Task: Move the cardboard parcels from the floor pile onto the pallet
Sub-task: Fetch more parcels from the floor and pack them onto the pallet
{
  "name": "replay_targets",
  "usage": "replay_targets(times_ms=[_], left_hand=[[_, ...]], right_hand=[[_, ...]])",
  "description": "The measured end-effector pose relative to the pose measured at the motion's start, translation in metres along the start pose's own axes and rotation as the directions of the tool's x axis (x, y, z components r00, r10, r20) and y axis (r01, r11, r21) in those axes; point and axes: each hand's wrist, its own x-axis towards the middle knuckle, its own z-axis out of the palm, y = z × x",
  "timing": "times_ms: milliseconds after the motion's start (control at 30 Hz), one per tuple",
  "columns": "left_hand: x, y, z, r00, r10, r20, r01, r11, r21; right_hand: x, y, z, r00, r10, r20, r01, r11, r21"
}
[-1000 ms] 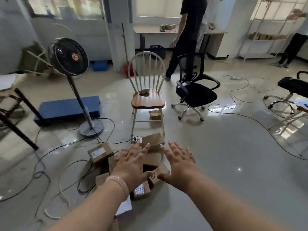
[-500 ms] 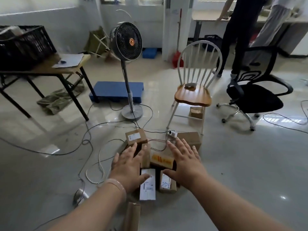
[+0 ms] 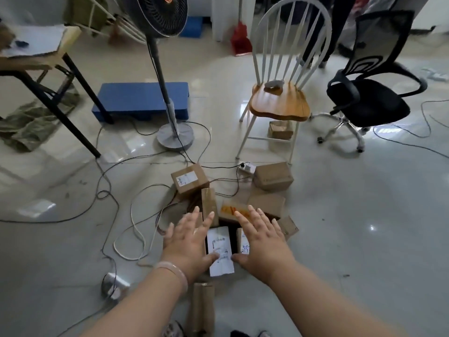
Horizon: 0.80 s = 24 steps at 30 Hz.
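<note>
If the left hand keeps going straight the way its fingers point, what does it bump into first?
Probably the narrow upright parcel: the left hand has its fingers spread, pointing forward and down at the pile, with the fingertips right by that parcel's near end. Depth is hard to judge, so it may touch a lower box first.

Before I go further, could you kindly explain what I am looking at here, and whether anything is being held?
This is one picture from a camera worn on a person's head, looking down at two bare hands. The left hand and right hand are spread open above a pile of brown cardboard parcels on the glossy floor; between them shows a parcel with a white paper label. Nothing is held yet. The flat blue plastic pallet lies further off, behind a grey standing fan.
</note>
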Motion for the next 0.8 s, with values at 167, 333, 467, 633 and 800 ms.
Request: replay_targets(times_ms=[167,333,467,633,800], left_hand=[[0.018,0.005,0.071,0.996,-0.085,0.016,0.086,0.993,-0.082],[0.032,0.002,0.179,0.984,-0.154,0.094,0.167,0.974,-0.153],[0.067,-0.017,0.268,0.982,-0.177,0.069,0.187,0.966,-0.181],[0.131,-0.05,0.387,0.982,-0.168,0.085,0.182,0.962,-0.205],[0.191,-0.078,0.498,0.984,-0.17,0.061,0.18,0.941,-0.286]], right_hand=[[0.029,0.03,0.048,0.993,-0.05,0.107,0.05,0.999,0.009],[0.051,0.078,0.138,0.964,-0.049,0.26,0.052,0.999,-0.005],[0.083,0.107,0.225,0.963,-0.017,0.269,0.012,1.0,0.021],[0.143,0.133,0.347,0.967,0.031,0.254,-0.048,0.997,0.061],[0.21,0.154,0.456,0.977,0.032,0.211,-0.063,0.987,0.145]])
